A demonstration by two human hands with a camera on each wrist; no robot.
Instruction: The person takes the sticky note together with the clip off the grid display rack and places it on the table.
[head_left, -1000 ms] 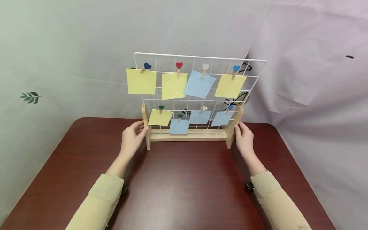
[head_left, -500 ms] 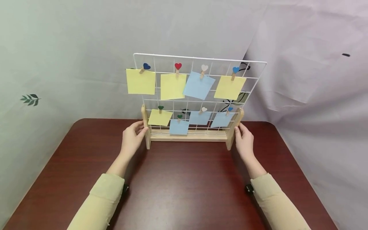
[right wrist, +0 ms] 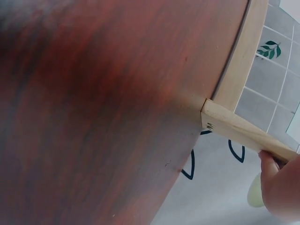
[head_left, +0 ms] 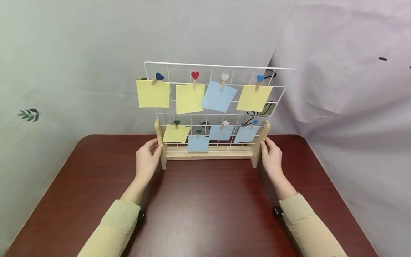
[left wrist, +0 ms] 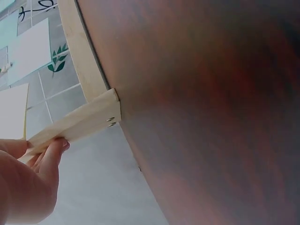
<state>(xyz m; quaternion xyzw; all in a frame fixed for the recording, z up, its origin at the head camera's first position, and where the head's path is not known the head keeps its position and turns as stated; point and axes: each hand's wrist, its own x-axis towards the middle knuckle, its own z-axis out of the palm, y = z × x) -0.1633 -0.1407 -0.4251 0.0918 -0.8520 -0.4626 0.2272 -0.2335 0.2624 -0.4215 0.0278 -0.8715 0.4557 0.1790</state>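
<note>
A white wire grid rack (head_left: pixel 221 65) stands in a wooden base (head_left: pixel 208 155) near the table's far edge. My left hand (head_left: pixel 147 159) grips the left wooden upright (left wrist: pixel 89 117) between thumb and fingers. On the other side my right hand (head_left: pixel 273 159) holds the right upright (right wrist: pixel 239 129), its thumb on the near face. Heart-topped clothespins, such as a red one (head_left: pixel 195 75), pin yellow notes (head_left: pixel 190 99) and blue notes (head_left: pixel 219 96) to the grid in two rows. Some fingers of the right hand are hidden behind the wood.
The dark red-brown table (head_left: pixel 205 207) stretches from the rack toward me. A pale grey cloth backdrop (head_left: pixel 80 53) with leaf prints hangs behind it and along both sides. Black bands show at both sleeve cuffs.
The whole scene has shifted slightly left and down in the head view. Both hands keep their hold on the uprights, and the notes hang as before.
</note>
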